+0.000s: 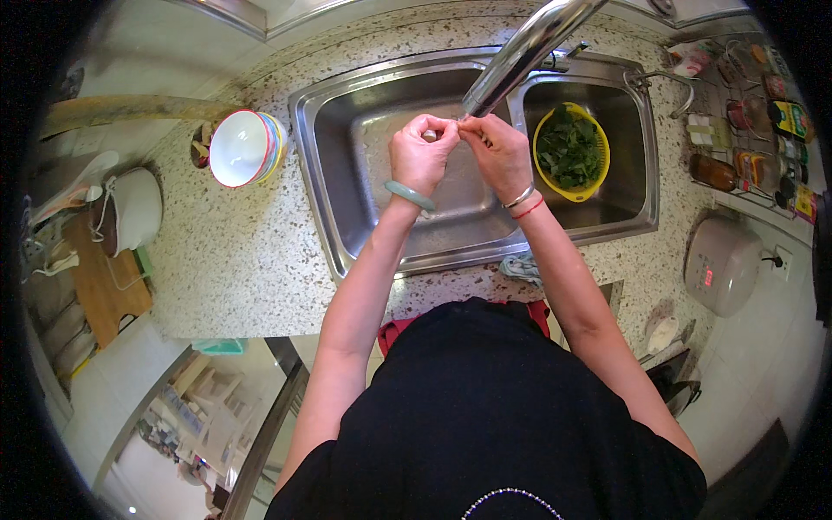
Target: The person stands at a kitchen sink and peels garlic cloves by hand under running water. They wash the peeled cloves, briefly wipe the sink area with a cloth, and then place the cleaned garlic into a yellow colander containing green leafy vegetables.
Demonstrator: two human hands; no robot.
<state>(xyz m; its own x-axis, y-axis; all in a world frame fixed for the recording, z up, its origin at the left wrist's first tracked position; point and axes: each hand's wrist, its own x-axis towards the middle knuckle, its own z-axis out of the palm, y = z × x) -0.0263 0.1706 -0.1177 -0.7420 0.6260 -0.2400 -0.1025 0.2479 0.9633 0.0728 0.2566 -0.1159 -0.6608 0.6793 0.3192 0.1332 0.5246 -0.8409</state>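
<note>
Okay — yellow basket (575, 195) of greens (569, 147) in right basin (627, 165). Left hand (423, 156), right hand (503, 156) pinch something unclear — roomy left basin (468, 195) below.

Over sink (468, 208): faucet (524, 56), upper end cut off by frame's top edge; small item (430, 135) in left hand (414, 160), mostly covered, unidentifiable. Left of sink: lower bowls (279, 149), largely hidden by top bowl (240, 149). At sink's near edge: cloth (518, 267), partly behind right forearm (563, 256). Right of sink: jars (713, 172), contents indistinct.

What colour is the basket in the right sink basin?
The basket is bright yellow; it shows best in the head view.
</note>
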